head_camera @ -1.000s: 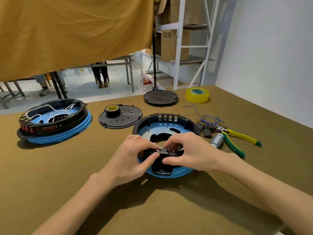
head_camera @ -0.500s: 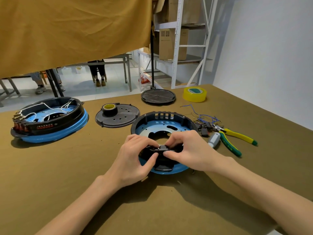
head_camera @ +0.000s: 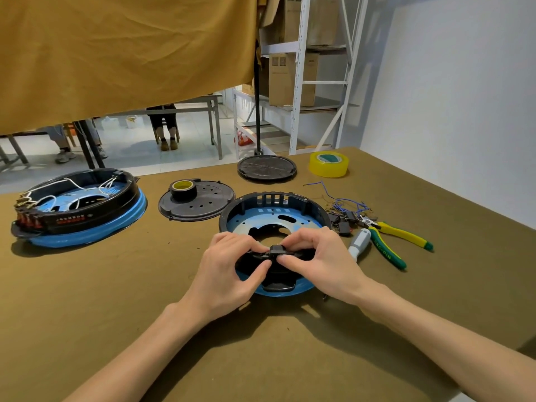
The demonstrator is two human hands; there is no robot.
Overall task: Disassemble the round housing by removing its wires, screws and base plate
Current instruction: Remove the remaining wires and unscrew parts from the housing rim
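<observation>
Both hands (head_camera: 278, 265) pinch a small black, seemingly plastic clip (head_camera: 274, 250) on the round housing (head_camera: 261, 210).

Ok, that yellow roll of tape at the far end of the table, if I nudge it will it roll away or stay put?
The yellow roll of tape lies flat on its side on the table, so a nudge would probably slide it, not roll it. It looks hollow, so likely light for its size. The cloth-like table cover may add some drag.
</observation>
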